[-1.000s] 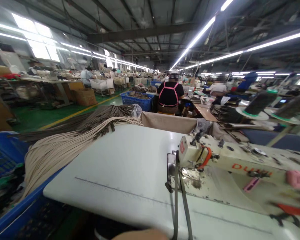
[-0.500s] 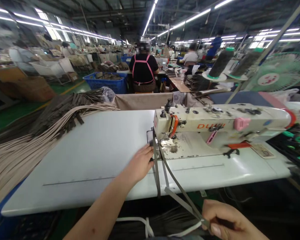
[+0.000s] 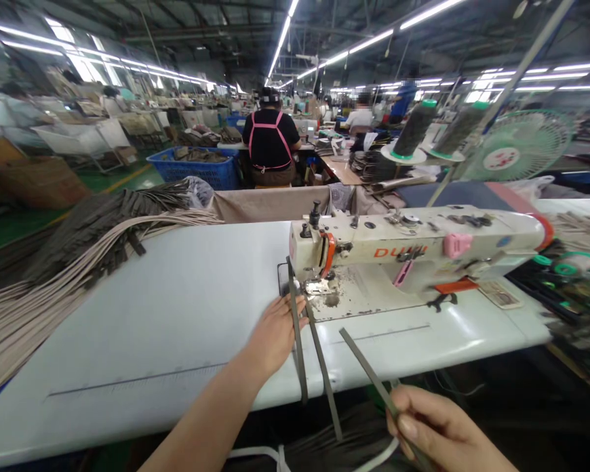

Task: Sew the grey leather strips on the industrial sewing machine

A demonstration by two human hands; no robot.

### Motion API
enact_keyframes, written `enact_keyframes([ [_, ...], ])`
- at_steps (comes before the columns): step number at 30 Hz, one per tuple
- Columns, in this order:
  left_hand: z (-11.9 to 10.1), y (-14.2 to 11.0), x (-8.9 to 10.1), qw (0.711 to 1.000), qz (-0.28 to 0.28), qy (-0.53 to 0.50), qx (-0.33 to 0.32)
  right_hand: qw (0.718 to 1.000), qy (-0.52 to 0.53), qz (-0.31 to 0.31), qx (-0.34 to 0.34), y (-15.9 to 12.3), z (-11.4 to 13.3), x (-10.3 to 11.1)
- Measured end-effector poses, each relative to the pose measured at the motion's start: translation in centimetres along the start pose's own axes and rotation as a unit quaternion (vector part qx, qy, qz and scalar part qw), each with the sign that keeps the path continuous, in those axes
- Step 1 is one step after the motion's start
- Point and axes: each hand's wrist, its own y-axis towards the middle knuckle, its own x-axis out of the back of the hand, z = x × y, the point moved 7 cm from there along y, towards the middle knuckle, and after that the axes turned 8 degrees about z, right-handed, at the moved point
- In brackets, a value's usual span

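Note:
My left hand [image 3: 273, 334] lies with fingers stretched out on the bed of the sewing machine [image 3: 417, 242], its fingertips close to the presser foot [image 3: 318, 287]. One dark grey-green strip [image 3: 299, 354] runs down across these fingers and over the table's front edge. A second dark strip [image 3: 322, 364] comes from beside the presser foot, passes my fingertips and hangs past the edge. Lower right, my right hand [image 3: 430, 426] is closed in a pinch on another dark fabric strip [image 3: 366, 367], whose free end points up over the table.
Piles of dark strips [image 3: 108, 226] and beige strips [image 3: 44, 311] lie at the table's left. Thread cones [image 3: 415, 128] and a green fan [image 3: 516, 147] stand behind the machine. A person [image 3: 270, 137] sits ahead, near a blue crate [image 3: 196, 169].
The strip running from the presser foot to my right hand now hangs loose. My right hand holds a separate strip, its end raised over the table. The view has shifted slightly.

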Motion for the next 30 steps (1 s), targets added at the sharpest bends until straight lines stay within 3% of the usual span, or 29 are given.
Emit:
enact_keyframes([
  [3, 0.0, 0.1, 0.1, 1.0, -0.004, -0.005, 0.0, 0.998, -0.014, -0.058, 0.017, 2.8, -0.4, -0.4],
  [9, 0.0, 0.1, 0.1, 1.0, -0.009, 0.003, 0.007, 0.981, -0.142, -0.104, 0.084, 6.1, -1.6, -0.6],
  [22, -0.6, 0.2, 0.7, 1.0, -0.004, -0.002, 0.017, 0.966, -0.187, -0.162, 0.081, 7.8, 0.2, -0.5],
  [30, -0.6, 0.2, 0.7, 1.0, -0.002, 0.0, 0.018, 0.963, -0.198, -0.157, 0.094, 8.8, 1.4, -1.0],
])
